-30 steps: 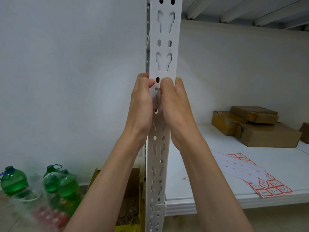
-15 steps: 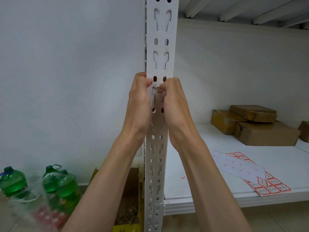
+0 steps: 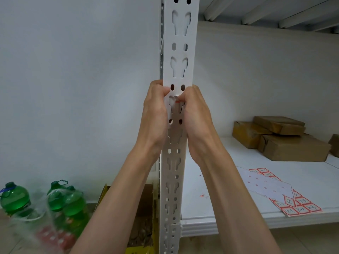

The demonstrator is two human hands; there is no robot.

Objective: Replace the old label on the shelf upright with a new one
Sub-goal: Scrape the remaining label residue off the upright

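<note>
Both hands are up at the white shelf upright (image 3: 178, 52), one on each edge of it. The left hand (image 3: 156, 114) has its fingers curled round the left edge, gripping the post. The right hand (image 3: 195, 114) is curled against the right edge, and its fingertips (image 3: 181, 97) reach in to a keyhole slot where a small bit of red (image 3: 178, 101) shows; that looks like the edge of a label, though it is too small and too hidden to say whether it is the old one coming off or a new one being pressed on, and I cannot tell if the fingers pinch it or only press on it

On the shelf board (image 3: 238, 213) to the right lies a sheet of red-bordered labels (image 3: 297, 206) with a white backing sheet (image 3: 264, 184) partly over it, well apart from the hands. A few red scraps (image 3: 201, 196) lie on the board near the post, so my guess is that some peeling is already done

Judging from this, the work is mid-way at best: the label at the slot is not settled, and no fresh label sits plainly on the post yet

Brown parcels (image 3: 280, 138) sit at the back of the shelf, green bottles (image 3: 60, 197) stand on the floor to the left
</note>
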